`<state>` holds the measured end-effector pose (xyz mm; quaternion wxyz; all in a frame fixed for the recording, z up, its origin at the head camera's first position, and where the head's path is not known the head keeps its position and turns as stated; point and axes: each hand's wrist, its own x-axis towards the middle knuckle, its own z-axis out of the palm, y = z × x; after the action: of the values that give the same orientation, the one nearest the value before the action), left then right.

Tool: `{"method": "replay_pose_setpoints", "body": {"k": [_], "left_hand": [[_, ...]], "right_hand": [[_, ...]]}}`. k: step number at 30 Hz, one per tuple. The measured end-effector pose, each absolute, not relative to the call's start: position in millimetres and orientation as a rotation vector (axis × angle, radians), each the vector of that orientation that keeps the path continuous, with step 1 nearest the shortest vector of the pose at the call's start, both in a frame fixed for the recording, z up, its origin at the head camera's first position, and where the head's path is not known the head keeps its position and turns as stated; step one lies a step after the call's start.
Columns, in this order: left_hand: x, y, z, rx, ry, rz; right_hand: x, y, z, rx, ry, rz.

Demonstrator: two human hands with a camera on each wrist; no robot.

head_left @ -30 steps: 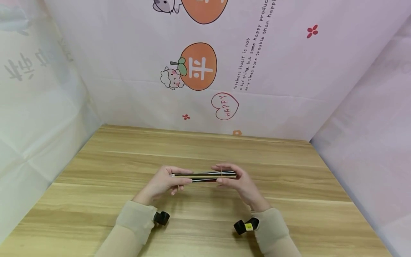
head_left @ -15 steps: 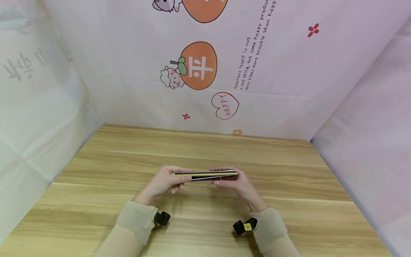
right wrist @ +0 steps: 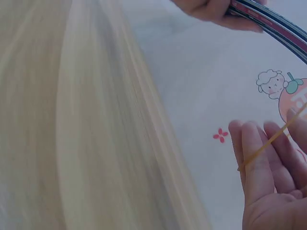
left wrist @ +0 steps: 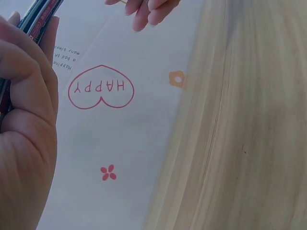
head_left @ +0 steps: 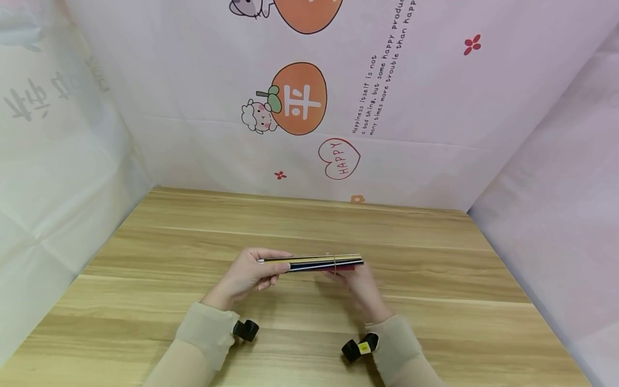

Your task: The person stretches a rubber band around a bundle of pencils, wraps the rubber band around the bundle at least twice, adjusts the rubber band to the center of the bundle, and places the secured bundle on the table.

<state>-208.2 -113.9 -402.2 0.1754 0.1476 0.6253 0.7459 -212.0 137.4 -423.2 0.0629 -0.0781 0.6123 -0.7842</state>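
Note:
My left hand (head_left: 249,271) grips one end of a bundle of pencils (head_left: 314,263), thumb in front and fingers behind. The bundle lies crosswise above the table, dark, yellow and red sides showing. Near its right end a thin yellowish rubber band (head_left: 335,263) crosses it. My right hand (head_left: 360,282) is below and partly behind that end. In the right wrist view the rubber band (right wrist: 268,143) stretches across the extended fingers of my right hand (right wrist: 273,177), while the pencils (right wrist: 273,21) stay in my left hand (right wrist: 216,10). Whether the band loops fully round the bundle is hidden.
Beneath both hands is a wood-grain table (head_left: 300,333). A white printed cloth (head_left: 203,150) rises behind it, with more cloth on the left and right sides. Each wrist wears a cuff with a small black camera (head_left: 245,330).
My right hand has turned, and its fingers have dropped from both sides of the bundle to below and behind its end. That end has risen slightly. My left hand keeps its grip.

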Motion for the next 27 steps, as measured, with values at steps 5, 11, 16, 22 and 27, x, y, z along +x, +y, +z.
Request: {"method": "replay_pose_setpoints", "body": {"k": [5,11,16,22,27], "left_hand": [[-206.8,-113.0,-401.6,0.478,1.758,2.106],[-205.4,-112.3,-401.5,0.511,1.768,2.091],[-205.0,-111.9,-400.5,0.494,1.771,2.101],[-206.5,-112.2,-400.3,0.435,1.760,2.151],[-208.6,-112.7,-401.6,0.373,1.758,2.192]], "right_hand": [[-210.3,135.0,-421.9,-0.065,1.657,-2.445],[-209.1,139.4,-415.5,-0.117,1.390,-2.436],[-210.6,138.6,-414.6,-0.088,1.202,-2.488],[-212.6,139.3,-419.3,-0.168,0.853,-2.550],[-215.4,142.1,-425.5,-0.386,0.699,-2.570]]}}
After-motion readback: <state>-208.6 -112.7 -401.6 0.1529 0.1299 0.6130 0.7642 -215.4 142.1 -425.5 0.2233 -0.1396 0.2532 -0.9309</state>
